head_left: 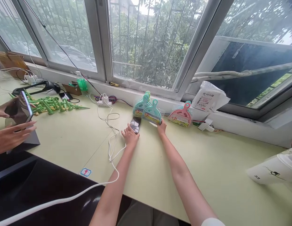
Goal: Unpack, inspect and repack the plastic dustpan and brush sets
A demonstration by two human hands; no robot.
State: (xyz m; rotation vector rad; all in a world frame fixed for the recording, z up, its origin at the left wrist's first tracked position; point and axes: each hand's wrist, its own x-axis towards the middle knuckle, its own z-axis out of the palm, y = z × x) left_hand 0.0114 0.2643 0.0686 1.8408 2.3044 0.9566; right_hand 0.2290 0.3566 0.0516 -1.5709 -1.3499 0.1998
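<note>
Teal dustpan-and-brush sets (142,105) stand upright at the back of the table, with one more teal set (152,113) just in front and to the right. My right hand (161,128) grips the lower right corner of that front set. A dark phone (135,125) lies on the table in front of the teal sets. Over its lower left edge rests my left hand (130,135), fingers apart on the phone and tabletop. To the right, a pink dustpan set (182,116) leans near the window ledge.
White cables (115,135) run beside my left forearm. Green objects (50,104) and a green bottle (82,84) are at the left, near another person's hands (9,138) holding a phone (26,105). A white cup (273,169) lies right; a white package (208,97) leans behind.
</note>
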